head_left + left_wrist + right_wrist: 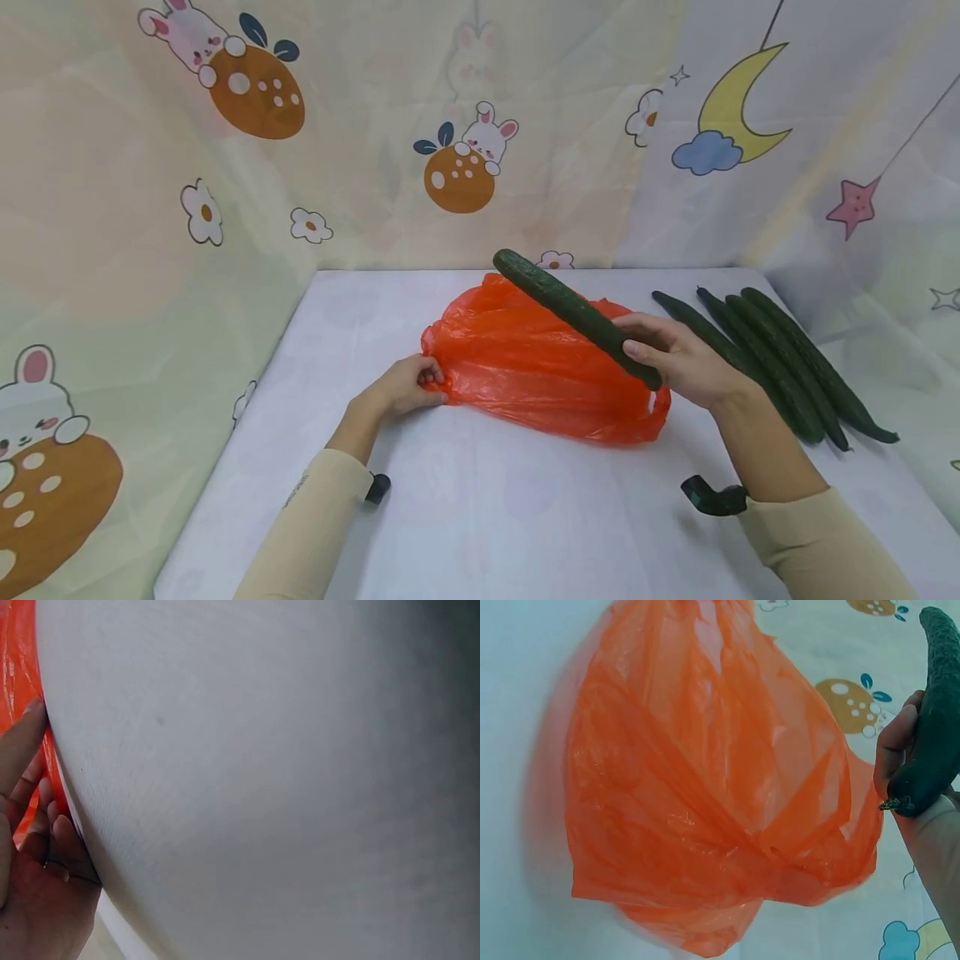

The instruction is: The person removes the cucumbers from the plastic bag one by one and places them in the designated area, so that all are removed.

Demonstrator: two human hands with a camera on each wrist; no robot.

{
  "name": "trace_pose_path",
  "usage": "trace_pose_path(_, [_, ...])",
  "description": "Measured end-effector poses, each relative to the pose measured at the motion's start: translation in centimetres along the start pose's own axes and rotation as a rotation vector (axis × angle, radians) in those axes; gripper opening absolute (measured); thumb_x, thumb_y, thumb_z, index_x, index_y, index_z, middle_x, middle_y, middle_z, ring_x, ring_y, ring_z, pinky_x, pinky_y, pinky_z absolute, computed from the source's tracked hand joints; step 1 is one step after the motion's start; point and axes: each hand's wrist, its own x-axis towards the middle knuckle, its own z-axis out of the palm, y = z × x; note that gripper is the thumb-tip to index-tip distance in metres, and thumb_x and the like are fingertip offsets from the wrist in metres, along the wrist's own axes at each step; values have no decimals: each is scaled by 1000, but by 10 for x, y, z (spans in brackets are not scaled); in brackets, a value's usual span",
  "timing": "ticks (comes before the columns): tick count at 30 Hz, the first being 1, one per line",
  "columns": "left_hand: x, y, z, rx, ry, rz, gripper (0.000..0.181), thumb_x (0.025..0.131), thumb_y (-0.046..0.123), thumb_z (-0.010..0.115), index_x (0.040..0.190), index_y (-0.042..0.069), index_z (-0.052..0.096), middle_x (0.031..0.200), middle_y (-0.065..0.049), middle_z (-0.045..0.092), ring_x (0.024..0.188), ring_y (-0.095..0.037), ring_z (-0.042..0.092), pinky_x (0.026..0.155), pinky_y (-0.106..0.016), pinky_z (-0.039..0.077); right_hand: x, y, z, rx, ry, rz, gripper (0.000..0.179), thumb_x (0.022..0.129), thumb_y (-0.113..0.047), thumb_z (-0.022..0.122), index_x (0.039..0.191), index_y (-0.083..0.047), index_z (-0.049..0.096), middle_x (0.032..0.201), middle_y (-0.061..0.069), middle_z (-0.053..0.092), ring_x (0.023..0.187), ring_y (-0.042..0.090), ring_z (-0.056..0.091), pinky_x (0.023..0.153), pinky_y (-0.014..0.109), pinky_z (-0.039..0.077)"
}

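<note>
A red plastic bag (525,358) lies on the white table, spread out and crinkled. At its left edge my left hand (405,386) pinches the plastic between thumb and fingers; the left wrist view shows these fingers (64,844) at the red film. My right hand (686,362) grips a dark green cucumber (573,312) near one end and holds it slanted above the bag, its far end pointing up and left. In the right wrist view the cucumber (939,712) stands beside the bag (705,795), apart from it. Whether the bag's mouth is open cannot be told.
Several more cucumbers (780,367) lie side by side on the right of the white table (517,517), partly behind my right arm. A printed cloth (360,100) with rabbits and flowers hangs behind the table. Small black devices (712,497) sit at both wrists.
</note>
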Motion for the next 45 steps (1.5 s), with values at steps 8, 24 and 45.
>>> trace_pose_path(8, [2, -2, -1, 8, -2, 11, 27, 86, 27, 84, 100, 18, 63, 99, -3, 58, 96, -21, 54, 84, -33, 49, -14, 4, -10, 108, 19, -47, 39, 106, 1, 47, 145, -3, 50, 132, 7, 59, 114, 27, 64, 87, 37, 60])
trace_pose_path(24, [1, 1, -2, 11, -5, -30, 27, 86, 29, 84, 101, 20, 63, 101, -2, 57, 97, -21, 53, 86, -34, 49, -39, 36, -30, 161, 251, 64, 40, 108, -12, 50, 148, -12, 50, 131, 1, 57, 108, 23, 61, 88, 31, 56])
trace_pose_path(45, [2, 1, -1, 6, -5, -39, 28, 85, 29, 85, 101, 20, 64, 100, -2, 58, 97, -21, 54, 85, -33, 50, -69, 62, -52, 283, 446, 339, 47, 104, -33, 60, 148, -24, 45, 128, -2, 47, 99, 13, 59, 83, 24, 55])
